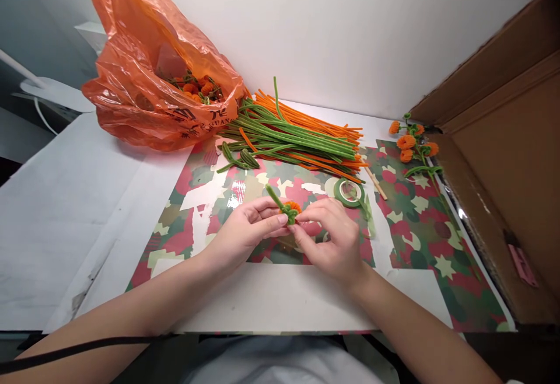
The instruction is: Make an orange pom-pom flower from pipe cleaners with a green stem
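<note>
Both my hands meet over the patterned paper [420,226] at the table's middle. My left hand [245,232] pinches a small pipe-cleaner flower [289,209], orange on top with a green stem sticking up to the left. My right hand [332,238] pinches the same flower from the right, fingers closed on its green base. A roll of green tape [349,192] lies just behind my right hand.
A pile of green and orange pipe cleaners [297,133] lies at the back. An orange plastic bag [153,74] with finished flowers sits back left. A finished orange flower sprig [413,147] and a thin wooden stick [376,184] lie right. A cardboard box [503,162] walls the right side.
</note>
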Demonstrator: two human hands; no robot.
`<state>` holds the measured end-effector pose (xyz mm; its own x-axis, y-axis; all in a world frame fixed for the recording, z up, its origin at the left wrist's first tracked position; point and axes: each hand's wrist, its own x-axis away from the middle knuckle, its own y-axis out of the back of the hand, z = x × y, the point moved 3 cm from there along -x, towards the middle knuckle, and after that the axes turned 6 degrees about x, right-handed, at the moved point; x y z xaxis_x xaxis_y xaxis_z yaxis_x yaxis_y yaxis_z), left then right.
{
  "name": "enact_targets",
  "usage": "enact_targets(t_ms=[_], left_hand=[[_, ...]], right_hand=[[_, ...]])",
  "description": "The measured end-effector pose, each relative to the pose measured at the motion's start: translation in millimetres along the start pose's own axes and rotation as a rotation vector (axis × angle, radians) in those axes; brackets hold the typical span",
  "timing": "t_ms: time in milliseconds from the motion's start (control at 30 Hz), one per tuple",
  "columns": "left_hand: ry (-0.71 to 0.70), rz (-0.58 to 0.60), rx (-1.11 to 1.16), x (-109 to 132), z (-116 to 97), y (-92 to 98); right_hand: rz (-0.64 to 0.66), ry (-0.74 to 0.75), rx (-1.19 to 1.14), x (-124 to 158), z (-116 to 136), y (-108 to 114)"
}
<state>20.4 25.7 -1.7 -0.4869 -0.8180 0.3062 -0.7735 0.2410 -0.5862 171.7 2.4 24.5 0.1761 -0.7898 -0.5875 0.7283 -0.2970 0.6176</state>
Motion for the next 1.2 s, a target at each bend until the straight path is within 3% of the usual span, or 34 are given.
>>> enact_targets(t_ms=[233, 500, 700, 967, 1200], left_hand=[[0.043, -0.064, -0.063, 1.5, -0.2, 1.7], [-0.020, -0.133, -0.107, 0.1, 2.6, 4.9], [-0.102, -0.123, -0.141, 3.3, -2.4, -2.4], [-0.222, -0.147, -0.282, 8.6, -3.8, -3.5], [-0.235, -0.144, -0.286, 8.0, -4.6, -3.3]], right_hand=[[-0.069, 0.108, 0.090, 0.8, 2.6, 0.0], [-0.099, 0.159, 0.143, 1.8, 3.6, 0.8], [-0.011, -0.134, -0.177, -4.5, -3.1, 1.6], [0.035, -0.295, -0.292, -1.8, -7.0, -3.1], [0.303, -0.646, -0.606, 2.2, -15.0, -11.8]])
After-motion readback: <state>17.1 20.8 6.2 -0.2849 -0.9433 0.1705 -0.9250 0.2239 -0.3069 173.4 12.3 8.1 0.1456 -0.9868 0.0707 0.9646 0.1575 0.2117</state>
